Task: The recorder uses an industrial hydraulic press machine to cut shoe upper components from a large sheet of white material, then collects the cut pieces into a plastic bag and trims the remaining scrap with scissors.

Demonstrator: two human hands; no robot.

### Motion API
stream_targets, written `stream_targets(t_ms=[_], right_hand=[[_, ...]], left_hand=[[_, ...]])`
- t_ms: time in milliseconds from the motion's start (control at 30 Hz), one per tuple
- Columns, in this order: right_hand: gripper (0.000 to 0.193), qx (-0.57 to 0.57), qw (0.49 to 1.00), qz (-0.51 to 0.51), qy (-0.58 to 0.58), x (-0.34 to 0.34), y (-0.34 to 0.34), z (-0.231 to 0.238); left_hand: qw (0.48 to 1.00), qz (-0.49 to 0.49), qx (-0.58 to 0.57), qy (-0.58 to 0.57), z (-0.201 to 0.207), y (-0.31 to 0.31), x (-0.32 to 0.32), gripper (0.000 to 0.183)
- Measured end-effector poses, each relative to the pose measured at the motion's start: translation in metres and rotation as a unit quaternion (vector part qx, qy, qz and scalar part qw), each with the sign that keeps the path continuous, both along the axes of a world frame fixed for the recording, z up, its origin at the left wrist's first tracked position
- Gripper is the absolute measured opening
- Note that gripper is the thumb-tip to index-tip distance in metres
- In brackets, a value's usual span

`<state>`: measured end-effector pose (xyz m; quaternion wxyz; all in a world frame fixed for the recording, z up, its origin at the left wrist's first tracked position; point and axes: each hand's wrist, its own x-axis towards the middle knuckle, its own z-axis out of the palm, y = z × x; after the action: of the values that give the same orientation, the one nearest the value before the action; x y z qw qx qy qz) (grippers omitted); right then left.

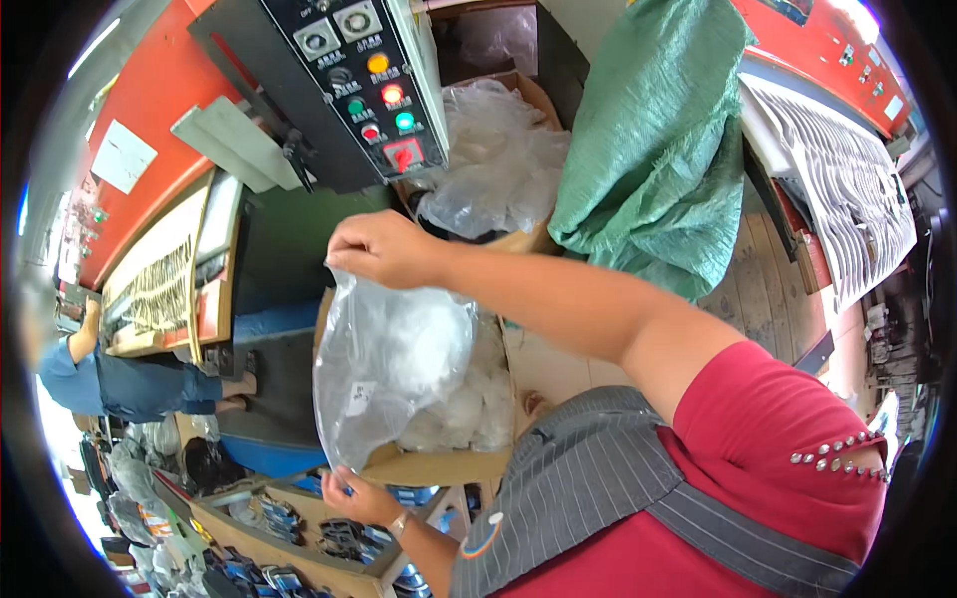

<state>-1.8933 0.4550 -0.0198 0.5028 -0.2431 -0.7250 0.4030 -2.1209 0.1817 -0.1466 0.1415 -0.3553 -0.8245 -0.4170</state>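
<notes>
The right hand [377, 247] and left hand [364, 498] pinch a clear bag [374, 349], probably light, limp, slippery, best held along the edge between them.

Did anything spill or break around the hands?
Nothing stands out as spilled or broken. The clear bag looks crumpled between the right hand and left hand, but soft plastic often wrinkles.
</notes>
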Motion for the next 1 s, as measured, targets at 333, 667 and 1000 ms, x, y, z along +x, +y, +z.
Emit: stream_targets(t_ms=[333,667,1000], right_hand=[[0.017,-0.114,0.993,-0.017,0.027,0.045,-0.007,0.033],[0.014,-0.015,0.931,0.328,0.156,0.233,-0.190,0.111],[0.010,-0.110,0.935,0.309,-0.135,0.414,-0.423,0.093]], left_hand=[[0.990,0.023,0.136,-0.019,0.064,0.028,-0.005,0.032],[0.474,-0.460,-0.037,-0.750,0.055,0.035,0.086,0.090],[0.032,-0.250,-0.094,-0.963,0.138,0.042,0.370,0.091]])
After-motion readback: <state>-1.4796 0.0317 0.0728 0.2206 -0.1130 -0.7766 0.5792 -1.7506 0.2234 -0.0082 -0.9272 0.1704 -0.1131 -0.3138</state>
